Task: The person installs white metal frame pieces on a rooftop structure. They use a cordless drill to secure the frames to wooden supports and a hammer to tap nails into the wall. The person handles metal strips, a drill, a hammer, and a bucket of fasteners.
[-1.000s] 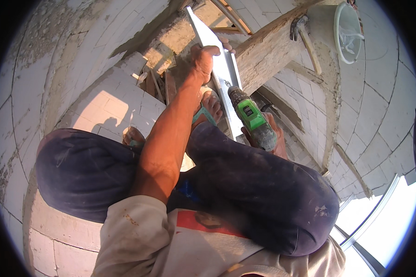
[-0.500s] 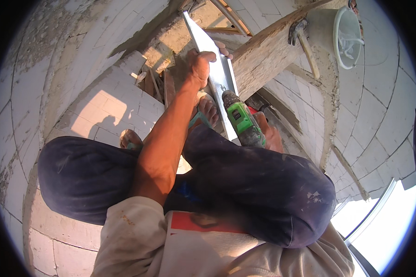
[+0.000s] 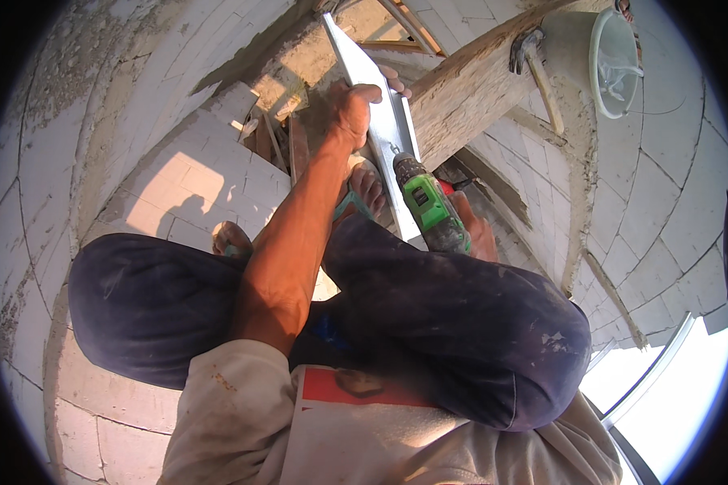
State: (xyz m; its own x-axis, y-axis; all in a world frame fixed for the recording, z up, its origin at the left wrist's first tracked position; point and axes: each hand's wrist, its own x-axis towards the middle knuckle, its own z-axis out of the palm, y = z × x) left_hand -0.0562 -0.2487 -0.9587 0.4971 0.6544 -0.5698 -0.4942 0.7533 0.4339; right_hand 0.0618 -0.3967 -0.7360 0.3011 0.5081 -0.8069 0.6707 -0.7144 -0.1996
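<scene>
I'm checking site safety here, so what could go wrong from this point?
The green-and-black power drill might skid on the shiny silver metal channel toward the bare left hand gripping it.

The channel could also twist in those fingers if the drill catches.

A slip might reach the bare-toed foot in a teal sandal near the channel.

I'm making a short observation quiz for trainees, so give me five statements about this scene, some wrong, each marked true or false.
1. The left hand grips a metal profile. True.
2. The right hand holds a hammer. False: the right hand holds a green drill.
3. The drill's bit points toward the person's own knees. False: it points away from them, toward the profile.
4. A hammer with a pale handle lies to the left of the bucket in the picture. True.
5. The person's trousers are dark. True.
</scene>
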